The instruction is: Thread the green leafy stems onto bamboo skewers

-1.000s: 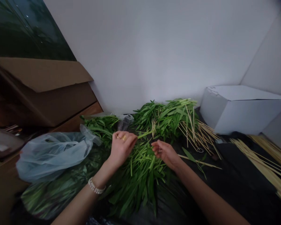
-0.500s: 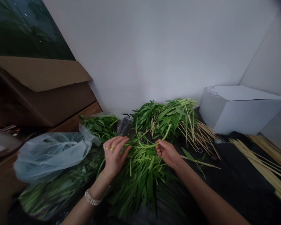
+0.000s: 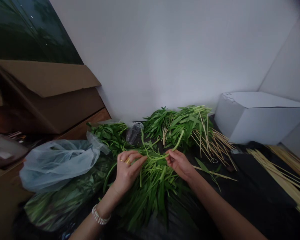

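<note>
A long green water spinach stem (image 3: 178, 141) stretches between my two hands, its thick pale end curving up past my right fingers. My right hand (image 3: 179, 164) pinches it between thumb and fingertips. My left hand (image 3: 130, 168), with gold rings and a beaded bracelet at the wrist, has thumb and fingers together on the leafy part of the same stem. Beneath both hands spreads a pile of cut water spinach (image 3: 152, 193), leaves toward me. More water spinach (image 3: 187, 125) is heaped behind, against the wall, with thin wooden skewers (image 3: 207, 140) lying over it.
To the left lie a translucent plastic bag (image 3: 60, 166), a bag of dark greens (image 3: 65, 200) and an open cardboard box (image 3: 65, 110). A white box (image 3: 260, 116) stands at the back right. Flat wooden sticks (image 3: 277, 173) rest on black cloth at far right.
My left hand has moved right, and its fingers have closed on the stem. My right hand keeps its pinch almost in place. The view has shifted slightly.
</note>
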Demonstrator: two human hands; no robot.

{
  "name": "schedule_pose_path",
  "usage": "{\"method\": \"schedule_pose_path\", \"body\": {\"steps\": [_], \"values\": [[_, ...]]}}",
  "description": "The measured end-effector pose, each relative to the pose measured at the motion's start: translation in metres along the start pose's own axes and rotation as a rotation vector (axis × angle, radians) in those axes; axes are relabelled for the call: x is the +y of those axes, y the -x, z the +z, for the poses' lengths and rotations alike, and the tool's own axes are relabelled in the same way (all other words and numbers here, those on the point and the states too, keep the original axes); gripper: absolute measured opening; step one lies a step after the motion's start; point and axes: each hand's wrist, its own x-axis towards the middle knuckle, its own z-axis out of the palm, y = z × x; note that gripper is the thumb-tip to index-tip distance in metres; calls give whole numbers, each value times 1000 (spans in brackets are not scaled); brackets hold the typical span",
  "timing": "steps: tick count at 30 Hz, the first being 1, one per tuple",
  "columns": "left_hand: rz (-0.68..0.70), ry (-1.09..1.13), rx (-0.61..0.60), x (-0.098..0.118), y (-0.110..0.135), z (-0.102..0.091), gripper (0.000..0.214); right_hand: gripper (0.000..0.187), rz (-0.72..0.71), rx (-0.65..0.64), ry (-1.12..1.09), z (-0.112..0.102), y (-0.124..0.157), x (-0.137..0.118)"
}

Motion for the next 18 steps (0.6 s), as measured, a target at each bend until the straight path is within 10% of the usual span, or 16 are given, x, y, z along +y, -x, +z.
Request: {"method": "schedule_pose_path", "body": {"steps": [18], "values": [[51,-57,-98,4,-6,13,16,32,42,-64,-6,3,3,3]]}}
